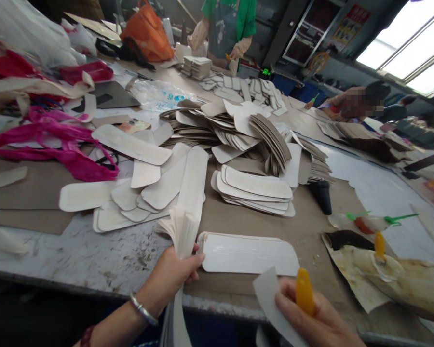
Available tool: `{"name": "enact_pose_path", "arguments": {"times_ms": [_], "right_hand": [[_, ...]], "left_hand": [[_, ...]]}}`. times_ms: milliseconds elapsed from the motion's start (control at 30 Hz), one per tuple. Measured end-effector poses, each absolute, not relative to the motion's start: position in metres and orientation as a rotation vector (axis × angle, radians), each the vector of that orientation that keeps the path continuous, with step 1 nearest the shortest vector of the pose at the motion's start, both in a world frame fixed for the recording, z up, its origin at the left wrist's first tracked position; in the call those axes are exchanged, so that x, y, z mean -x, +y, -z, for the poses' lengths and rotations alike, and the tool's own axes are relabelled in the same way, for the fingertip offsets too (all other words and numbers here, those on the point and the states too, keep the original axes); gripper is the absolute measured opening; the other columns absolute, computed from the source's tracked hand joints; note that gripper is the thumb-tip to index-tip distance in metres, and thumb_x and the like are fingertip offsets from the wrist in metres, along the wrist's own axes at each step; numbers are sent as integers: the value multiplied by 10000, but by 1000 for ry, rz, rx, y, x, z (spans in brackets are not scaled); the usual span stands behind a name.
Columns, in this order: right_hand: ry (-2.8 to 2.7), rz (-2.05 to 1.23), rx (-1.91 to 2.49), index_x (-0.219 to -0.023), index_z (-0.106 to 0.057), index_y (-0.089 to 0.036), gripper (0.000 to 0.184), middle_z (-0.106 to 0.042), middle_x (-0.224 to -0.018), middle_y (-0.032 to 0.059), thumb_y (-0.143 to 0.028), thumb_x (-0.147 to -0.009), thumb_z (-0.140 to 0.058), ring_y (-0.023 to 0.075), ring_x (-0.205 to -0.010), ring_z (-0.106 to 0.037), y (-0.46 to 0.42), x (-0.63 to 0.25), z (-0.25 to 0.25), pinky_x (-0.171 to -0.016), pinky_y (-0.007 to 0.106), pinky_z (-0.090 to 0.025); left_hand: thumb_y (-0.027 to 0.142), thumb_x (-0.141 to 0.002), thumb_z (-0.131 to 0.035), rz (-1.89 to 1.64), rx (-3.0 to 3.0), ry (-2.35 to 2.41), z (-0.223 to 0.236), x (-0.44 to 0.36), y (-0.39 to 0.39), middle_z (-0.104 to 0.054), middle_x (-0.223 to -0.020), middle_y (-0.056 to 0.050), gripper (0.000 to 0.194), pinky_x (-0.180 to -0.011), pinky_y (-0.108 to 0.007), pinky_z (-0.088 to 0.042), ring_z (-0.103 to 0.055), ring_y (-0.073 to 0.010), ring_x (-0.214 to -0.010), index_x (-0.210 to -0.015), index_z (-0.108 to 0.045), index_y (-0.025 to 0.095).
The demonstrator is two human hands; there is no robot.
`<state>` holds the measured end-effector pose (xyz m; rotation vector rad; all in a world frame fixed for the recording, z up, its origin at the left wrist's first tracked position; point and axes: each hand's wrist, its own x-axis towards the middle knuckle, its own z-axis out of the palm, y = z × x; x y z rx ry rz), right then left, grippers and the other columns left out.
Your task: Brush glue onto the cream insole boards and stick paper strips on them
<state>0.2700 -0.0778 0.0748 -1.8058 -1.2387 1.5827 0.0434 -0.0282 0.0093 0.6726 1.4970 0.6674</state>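
Observation:
My left hand is closed around a bundle of thin white strips. Their upper ends fan out above the fist, and the lower ends hang past the table's edge. Beside its thumb lies a neat stack of white rounded panels. In my right hand, at the lower right, is a tool with a yellow handle; its working end is hidden. The same fingers grip a pale strip, which curves down at the near edge of the table.
More panels lie in a stack and a loose pile. Grey-brown pieces are heaped behind. Pink straps lie left. A glue-stained container with a yellow-handled tool is at right. A co-worker in green stands across the table.

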Motion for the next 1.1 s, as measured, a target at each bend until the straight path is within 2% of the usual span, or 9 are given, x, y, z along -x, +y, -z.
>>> {"name": "enact_pose_path", "arguments": {"times_ms": [67, 133, 233, 333, 633, 833, 1000, 1100], "right_hand": [[-1671, -1483, 1843, -671, -525, -186, 336, -488, -605, -24, -486, -822, -507, 115, -557, -424, -59, -262, -67, -546, 232, -338], [-1982, -1381, 1850, -652, -487, -190, 288, -502, -623, -22, -392, -855, -458, 121, -582, -432, -37, -250, -58, -565, 238, -317], [-2202, -1323, 1838, -675, -511, -186, 234, -536, -650, -17, -328, -857, -468, 123, -601, -457, -9, -234, -46, -570, 234, -300], [-2313, -1271, 1893, -700, -565, -175, 216, -566, -650, -2, -294, -860, -482, 128, -593, -477, 6, -225, -41, -561, 231, -294], [-2470, -1108, 1984, -804, -637, -170, 194, -678, -774, 69, -273, -872, -487, 190, -707, -594, 16, -221, -36, -589, 255, -312], [-2520, -1035, 2020, -840, -647, -173, 201, -695, -806, 82, -284, -876, -483, 206, -757, -627, 15, -219, -36, -590, 258, -318], [-2574, -945, 2017, -878, -652, -180, 212, -700, -835, 86, -287, -887, -469, 216, -784, -638, 13, -218, -35, -609, 265, -340], [-2620, -887, 1987, -906, -647, -181, 221, -701, -849, 94, -303, -895, -464, 223, -794, -642, 11, -216, -36, -618, 268, -353]], "left_hand": [[440, -480, -631, -635, -705, 1506, -6, -43, -23, -541, -383, 22, 535, -426, -237, -357, -490, -144, -396, -890, -542, 108], [408, -489, -634, -591, -745, 1504, -3, -42, -18, -533, -361, 24, 447, -402, -231, -336, -475, -139, -368, -830, -556, 131], [337, -527, -622, -519, -789, 1496, -1, -42, -14, -503, -323, 26, 231, -376, -224, -315, -456, -131, -334, -666, -554, 164], [276, -570, -599, -474, -801, 1506, -2, -42, -12, -487, -306, 29, 125, -367, -216, -315, -445, -123, -319, -580, -526, 174], [247, -608, -576, -425, -792, 1511, -5, -43, -10, -507, -314, 16, 100, -372, -217, -341, -464, -134, -327, -582, -524, 165], [247, -627, -565, -421, -813, 1512, -4, -43, -10, -525, -336, 11, 100, -384, -223, -364, -483, -138, -340, -588, -533, 160], [319, -626, -627, -419, -850, 1566, -3, -47, -11, -504, -314, 8, 205, -370, -223, -339, -468, -140, -323, -534, -521, 170], [302, -634, -615, -421, -867, 1614, -3, -51, -11, -483, -293, 16, 189, -360, -229, -330, -458, -148, -312, -532, -512, 181]]}}
